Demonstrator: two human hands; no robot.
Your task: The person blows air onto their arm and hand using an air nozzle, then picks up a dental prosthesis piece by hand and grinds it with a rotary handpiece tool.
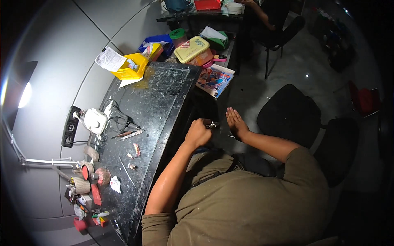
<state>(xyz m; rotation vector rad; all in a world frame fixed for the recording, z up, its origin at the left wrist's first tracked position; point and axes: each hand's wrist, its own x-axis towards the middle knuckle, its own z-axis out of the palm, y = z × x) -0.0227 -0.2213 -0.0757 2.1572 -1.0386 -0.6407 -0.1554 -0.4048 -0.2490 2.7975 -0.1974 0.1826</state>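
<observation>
My left hand (198,133) is closed around a small metallic object (212,125), just off the right edge of the black workbench (164,94). What exactly the object is, I cannot make out. To its right, my right hand (236,124) is raised with its fingers stretched out and lying side by side, holding nothing. The two hands are apart. On the bench left of my hands lie a knife-like tool (130,134), a pink dental piece (136,149) and a thin metal rod (127,172).
A yellow bin (133,67) with papers stands at the bench's far end, beside a yellow-lidded box (192,49). A white device (95,121) and a cup of tools (81,185) line the wall side. Black chairs (289,115) stand right; another person (262,18) is behind.
</observation>
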